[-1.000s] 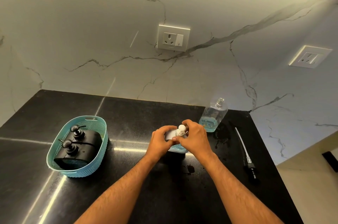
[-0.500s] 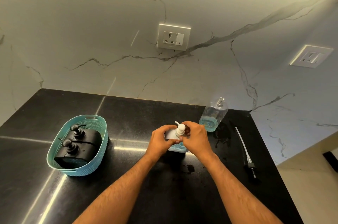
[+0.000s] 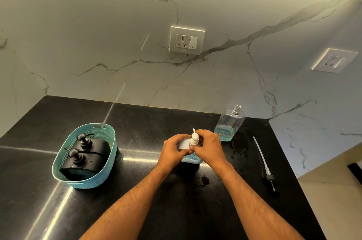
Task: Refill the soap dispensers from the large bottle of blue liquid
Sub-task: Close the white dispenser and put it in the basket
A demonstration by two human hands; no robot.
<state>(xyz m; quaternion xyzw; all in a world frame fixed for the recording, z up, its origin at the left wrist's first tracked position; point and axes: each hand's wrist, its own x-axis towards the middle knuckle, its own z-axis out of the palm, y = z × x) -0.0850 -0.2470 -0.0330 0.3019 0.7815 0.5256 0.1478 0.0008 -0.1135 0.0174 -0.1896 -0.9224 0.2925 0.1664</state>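
A small clear dispenser (image 3: 191, 158) with blue liquid and a white label stands mid-counter. My left hand (image 3: 172, 149) grips its body. My right hand (image 3: 208, 147) curls round its white pump head (image 3: 194, 138), whose nozzle points up and away. Behind it to the right stands the large clear bottle (image 3: 229, 124), uncapped, with a little blue liquid at its bottom. Its black pump with a long white tube (image 3: 263, 163) lies on the counter at the right. Two black dispensers (image 3: 84, 151) lie in a teal basket (image 3: 98, 179) at the left.
The black counter (image 3: 137, 190) ends at a marble wall behind and drops off at the right edge. Dark drips (image 3: 204, 180) mark the counter near the dispenser. A wall socket (image 3: 187, 40) sits above, another socket (image 3: 334, 60) on the right wall.
The white pump head has turned under my right hand; its nozzle now shows, pointing up and away. My left hand keeps its hold on the dispenser body.
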